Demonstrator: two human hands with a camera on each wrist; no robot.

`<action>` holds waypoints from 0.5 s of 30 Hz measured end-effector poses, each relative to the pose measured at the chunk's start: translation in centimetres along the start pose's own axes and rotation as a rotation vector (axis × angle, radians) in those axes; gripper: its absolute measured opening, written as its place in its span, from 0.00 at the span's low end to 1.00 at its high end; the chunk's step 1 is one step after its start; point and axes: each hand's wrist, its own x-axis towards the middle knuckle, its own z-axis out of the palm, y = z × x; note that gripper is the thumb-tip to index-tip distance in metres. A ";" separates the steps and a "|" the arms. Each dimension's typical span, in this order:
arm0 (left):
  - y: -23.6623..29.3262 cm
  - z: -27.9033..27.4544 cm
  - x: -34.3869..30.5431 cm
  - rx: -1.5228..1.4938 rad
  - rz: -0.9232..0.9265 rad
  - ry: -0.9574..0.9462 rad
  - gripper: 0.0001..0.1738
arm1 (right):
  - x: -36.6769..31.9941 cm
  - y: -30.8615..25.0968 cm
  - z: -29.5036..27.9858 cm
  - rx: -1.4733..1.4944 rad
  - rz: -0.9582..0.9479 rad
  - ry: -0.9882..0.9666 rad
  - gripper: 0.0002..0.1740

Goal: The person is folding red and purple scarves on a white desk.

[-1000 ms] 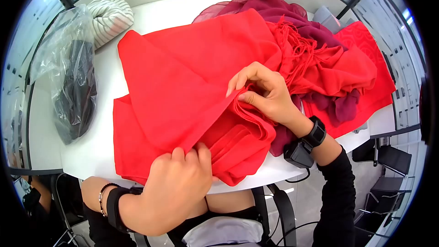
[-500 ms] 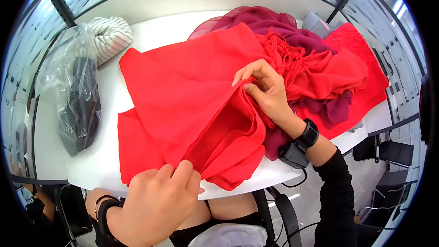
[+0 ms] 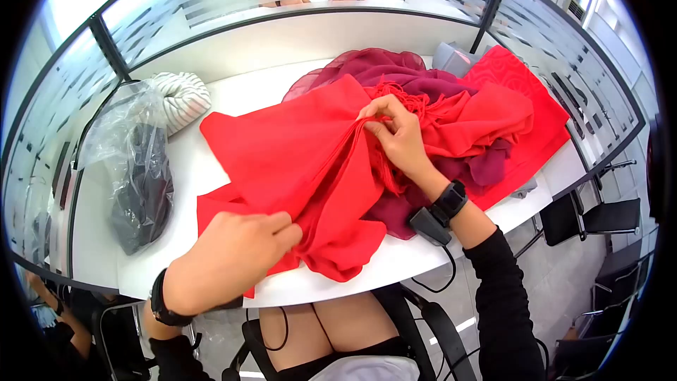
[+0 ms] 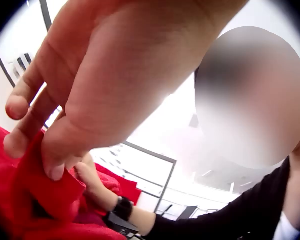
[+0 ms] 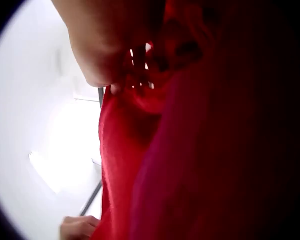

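A bright red scarf (image 3: 282, 144) with fringe lies in folded layers over the white table. My left hand (image 3: 236, 254) pinches its near edge between thumb and fingers; the left wrist view shows the cloth (image 4: 50, 192) caught at the thumb tip. Higher up and to the right, my right hand (image 3: 398, 134) pinches gathered layers of the same scarf. Between the two hands the edge runs taut in a slanting line, and loose folds hang below it. In the right wrist view the cloth (image 5: 125, 135) drops from the dim right hand (image 5: 100, 55).
A clear plastic bag (image 3: 141, 190) with something dark inside stands at the left, beside a striped rolled cloth (image 3: 182, 99). A maroon scarf (image 3: 367, 67) and another red cloth (image 3: 539, 113) lie at the back and right. Low partitions edge the white table (image 3: 190, 152). A person sits beyond.
The head view has tilted up. My left hand has pulled the near edge toward the left and lifted it, drawing the opening between the layers into narrow folds. My right hand keeps its pinch.
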 end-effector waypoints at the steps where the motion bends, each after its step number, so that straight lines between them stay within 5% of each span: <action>1: -0.2 0.1 0.1 0.040 -0.020 0.008 0.06 | 0.2 -0.3 -0.3 -0.040 -0.017 0.028 0.07; 7: -4.3 -3.0 0.4 0.153 -0.065 0.127 0.15 | 5.2 -5.3 -3.2 -0.485 -0.286 -0.175 0.07; 11: -7.3 -8.7 1.5 0.403 -0.100 0.220 0.09 | 10.1 -12.0 -4.1 -0.587 -0.158 -0.214 0.05; 13: -8.9 -12.2 1.3 0.341 0.048 0.324 0.05 | 13.1 -13.8 -5.2 -0.723 -0.517 -0.127 0.06; 15: -8.2 -15.9 0.5 0.363 -0.050 0.403 0.07 | 15.6 -17.0 -6.0 -0.701 -0.617 -0.082 0.09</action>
